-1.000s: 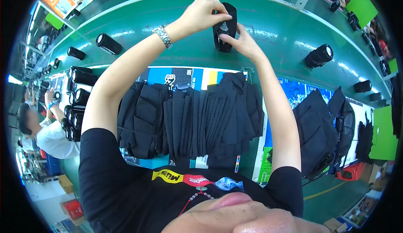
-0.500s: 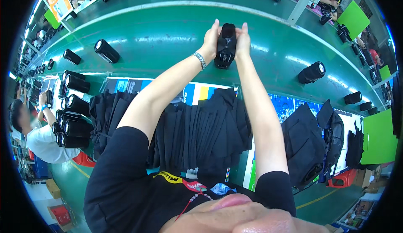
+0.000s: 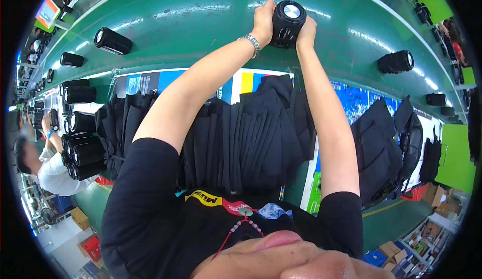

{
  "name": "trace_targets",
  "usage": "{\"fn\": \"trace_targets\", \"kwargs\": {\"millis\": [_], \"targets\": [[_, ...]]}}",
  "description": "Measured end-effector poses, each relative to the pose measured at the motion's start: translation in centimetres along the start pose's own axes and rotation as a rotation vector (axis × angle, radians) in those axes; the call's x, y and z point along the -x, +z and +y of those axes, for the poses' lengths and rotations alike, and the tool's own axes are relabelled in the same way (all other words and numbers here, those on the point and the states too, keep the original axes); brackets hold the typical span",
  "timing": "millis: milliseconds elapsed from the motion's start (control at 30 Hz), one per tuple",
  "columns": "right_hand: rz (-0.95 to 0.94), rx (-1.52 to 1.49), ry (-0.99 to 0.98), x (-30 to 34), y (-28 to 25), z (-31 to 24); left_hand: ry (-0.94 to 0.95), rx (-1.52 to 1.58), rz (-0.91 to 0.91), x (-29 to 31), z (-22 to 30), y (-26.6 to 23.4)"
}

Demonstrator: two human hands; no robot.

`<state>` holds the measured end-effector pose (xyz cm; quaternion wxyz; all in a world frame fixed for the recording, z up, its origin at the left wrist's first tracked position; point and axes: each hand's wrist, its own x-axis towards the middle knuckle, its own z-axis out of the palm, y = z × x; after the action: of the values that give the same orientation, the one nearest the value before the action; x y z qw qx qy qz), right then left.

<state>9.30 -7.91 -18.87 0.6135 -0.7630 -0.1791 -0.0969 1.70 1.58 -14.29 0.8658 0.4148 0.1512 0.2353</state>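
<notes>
Out over the green work surface, I hold a black cylindrical speaker (image 3: 286, 34) between my two hands, its round silver end facing up toward me. My left hand (image 3: 263, 23), with a metal bracelet at the wrist, presses on the speaker's left side. On the opposite side my right hand (image 3: 307, 31) grips it, with its fingertips partly hidden behind the casing. A row of folded black fabric pieces (image 3: 236, 146) lies nearer me, beneath my forearms.
Speakers stand clustered at left (image 3: 83, 151); another speaker (image 3: 113, 41) lies far left and one more (image 3: 396, 62) lies at right. More black fabric (image 3: 374, 148) is piled right of my arm. A person in white (image 3: 57, 171) sits at left beside the green table (image 3: 201, 38).
Both hands have shifted slightly right and farther out with the speaker. It has tilted so that its silver end now shows. My right fingers have curled in. The view has turned somewhat.
</notes>
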Motion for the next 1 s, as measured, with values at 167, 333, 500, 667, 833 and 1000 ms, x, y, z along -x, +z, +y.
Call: {"fn": "trace_targets", "kwargs": {"millis": [167,333,500,667,833,1000], "targets": [[0.074,-0.215,0.404,0.3,-1.4,-4.8,0.020,-0.446,0.045,1.3,2.2,-2.3],[-0.099,-0.210,0.229,4.4,-11.4,-9.3,0.007,-0.603,-0.188,5.6,11.9,-2.9],[-0.349,0.297,0.158,14.0,-17.5,-12.4,0.042,-0.529,-0.414,17.2,18.0,-1.0],[-0.325,0.712,0.082,21.5,-16.9,-13.0,0.125,-0.514,-0.473,22.9,13.3,-2.4],[-0.397,-0.051,0.326,21.1,-18.1,-14.5,-0.019,-0.411,-0.381,23.9,9.0,-5.0],[-0.047,-0.758,0.492,20.1,-22.6,-18.3,-0.017,-0.367,-0.394,24.5,9.7,-4.3]]}}
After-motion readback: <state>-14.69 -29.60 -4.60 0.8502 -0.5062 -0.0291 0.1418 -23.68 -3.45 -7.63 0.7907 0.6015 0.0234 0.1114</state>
